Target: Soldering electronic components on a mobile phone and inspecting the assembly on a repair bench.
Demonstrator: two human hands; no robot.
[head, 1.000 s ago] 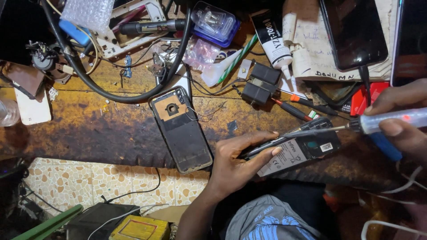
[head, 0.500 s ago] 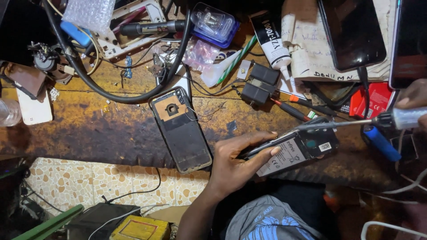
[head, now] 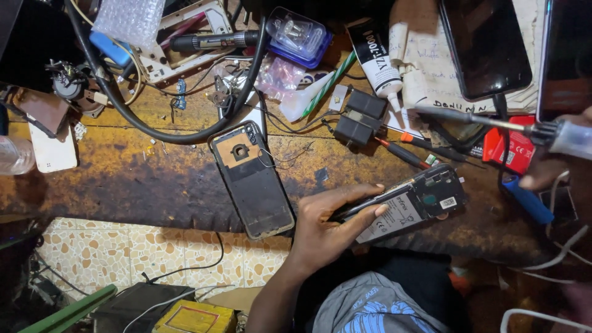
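My left hand (head: 325,223) grips an opened dark phone (head: 414,198) by its edge, with the battery and circuit board facing up, just above the bench's near edge. At the right edge of the view, my right hand (head: 544,174) holds a tool with a clear handle (head: 570,139). The tool's thin metal shaft (head: 468,117) points left and sits raised above and behind the phone, apart from it. A detached phone back cover (head: 253,180) lies inside-up on the worn bench, left of my left hand.
The back of the bench is crowded: a thick black cable (head: 154,126), a glue tube (head: 376,58), a blue-lidded box (head: 299,34), two small black blocks (head: 361,120), a black phone on paper (head: 487,43), a red box (head: 515,148). Tiled floor (head: 123,253) lies below.
My right hand has lifted the tool up and to the right, taking its tip off the phone. My left hand and the phone have hardly moved.
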